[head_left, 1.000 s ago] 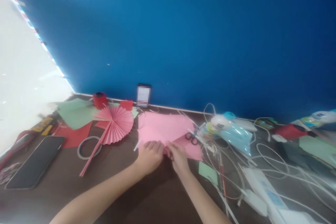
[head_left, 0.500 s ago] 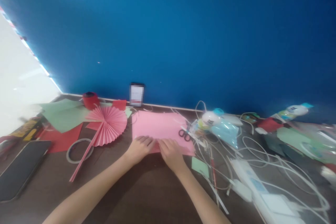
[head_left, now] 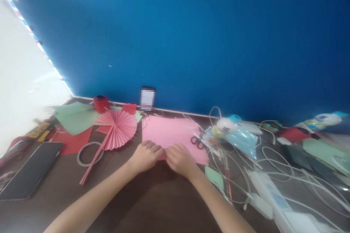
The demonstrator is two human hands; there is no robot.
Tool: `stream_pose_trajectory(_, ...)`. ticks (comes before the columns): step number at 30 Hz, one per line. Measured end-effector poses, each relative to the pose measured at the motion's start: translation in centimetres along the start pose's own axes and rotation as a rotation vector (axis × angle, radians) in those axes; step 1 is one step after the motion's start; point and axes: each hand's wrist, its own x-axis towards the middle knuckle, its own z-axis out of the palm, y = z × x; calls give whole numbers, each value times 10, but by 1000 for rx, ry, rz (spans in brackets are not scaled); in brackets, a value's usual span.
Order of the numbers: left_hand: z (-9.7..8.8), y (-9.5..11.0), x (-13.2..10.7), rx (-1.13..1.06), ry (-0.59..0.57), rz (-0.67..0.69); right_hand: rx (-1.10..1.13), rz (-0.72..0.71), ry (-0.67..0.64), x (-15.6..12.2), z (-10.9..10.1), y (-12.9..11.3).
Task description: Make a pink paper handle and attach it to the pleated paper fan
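Observation:
A pink paper sheet lies flat on the dark table in front of me. My left hand and my right hand sit side by side on its near edge, fingers curled and pinching the paper. A finished pink pleated paper fan with a stick handle lies to the left of the sheet. Small black scissors rest on the sheet's right side.
A black phone lies at the left, with green paper, red paper, a tape ring and a red tape roll nearby. At the right are tangled white cables, a power strip and plastic bags. A blue wall stands behind.
The pink sheet, partly lifted and folded a second ago, now lies flat. Both hands have drawn back to its near edge and closed on it. The view has shifted slightly.

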Motion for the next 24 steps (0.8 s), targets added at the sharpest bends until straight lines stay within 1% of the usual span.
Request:
stream_pose_trajectory(3,-10,-2,-2,-12,28,-11,0,-7,3,1,-8,4)
stream_pose_trajectory(6,-21,-10,-6,-23,70,-38,0,-10,-7,1,-17,10)
stream_pose_trajectory(10,-31,-29,-15,-43,121,-89,-18,-9,-10,-4,-31,20)
stream_pose_trajectory(14,-38,-51,-25,-43,191,-100,-38,10,-13,-19,-44,37)
stream_pose_trajectory(16,-41,-60,-28,-36,218,-150,-66,80,10,-28,-50,45)
stream_pose_trajectory(18,-42,-64,-28,-38,233,-205,-83,219,103,-32,-53,49)
stream_pose_trajectory(20,-41,-62,-24,-46,216,-206,-56,321,192,-28,-54,44)
stream_pose_trajectory(21,-40,-59,-21,-50,198,-187,-31,327,203,-23,-53,38)
stream_pose_trajectory(22,-39,-54,-18,-52,182,-166,-4,286,180,-16,-51,30)
stream_pose_trajectory(24,-36,-44,-9,-55,164,-127,-12,257,137,-1,-45,14)
